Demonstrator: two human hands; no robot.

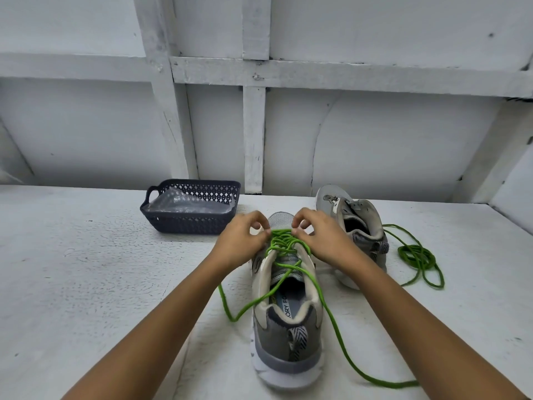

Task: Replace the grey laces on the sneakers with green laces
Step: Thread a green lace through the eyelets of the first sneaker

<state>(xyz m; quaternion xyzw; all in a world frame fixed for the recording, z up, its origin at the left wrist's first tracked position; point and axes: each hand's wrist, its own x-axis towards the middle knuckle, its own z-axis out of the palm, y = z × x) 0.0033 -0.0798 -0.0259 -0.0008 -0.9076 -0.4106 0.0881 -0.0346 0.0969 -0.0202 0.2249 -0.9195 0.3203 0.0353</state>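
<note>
Fingers (257, 218) of left hand (240, 241) and right hand (321, 239) pinching green lace (284, 244), grip hiding its entry into sneaker (288, 330)

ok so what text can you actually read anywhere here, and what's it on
"ORY FO": printed on the light blue insole of the near sneaker; the rest of the wording is hidden under the collar and the green lace.
Small yellowish mark beside it on the insole: too blurred to read.
Far sneaker and basket: no readable text.
</note>
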